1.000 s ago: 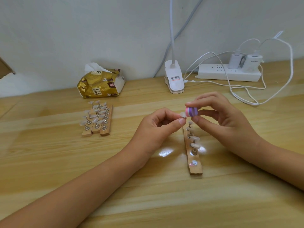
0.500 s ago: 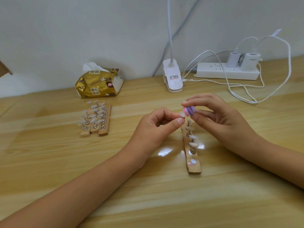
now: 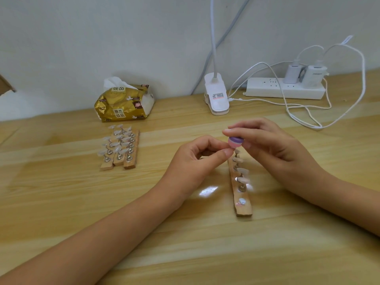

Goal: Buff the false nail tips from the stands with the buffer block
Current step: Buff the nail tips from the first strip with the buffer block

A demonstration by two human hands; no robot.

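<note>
Tissue pack (image 3: 124, 103): gold wrapper with a white sheet sticking out, at the back of the wooden table (image 3: 61, 202) by the wall.
Group of stands (image 3: 119, 150): 3 wooden strips lying side by side just in front of the tissue pack, each carrying a row of pale false nail tips (image 3: 117, 149) on metal posts.
Left hand (image 3: 197, 159): raised over the table's middle, fingers curled, thumb and forefinger pinched together right against the underside of the buffer block. I cannot tell what sits in the pinch.
Lamp clip (image 3: 216, 97): white, behind the hands, with its neck rising out of view.
Buffer block (image 3: 234, 142): small, purple over pink, held above the far end of the single stand.
Single stand (image 3: 242, 210): 1 wooden strip running away from the viewer below both hands, with several tips on it and a bare post nearest.
Right hand (image 3: 273, 147): forefinger on top and thumb below grip the block.
Power strip (image 3: 284, 90): white, at the back right, holding 2 chargers (image 3: 313, 76) whose white cables (image 3: 304, 118) loop across the table.
</note>
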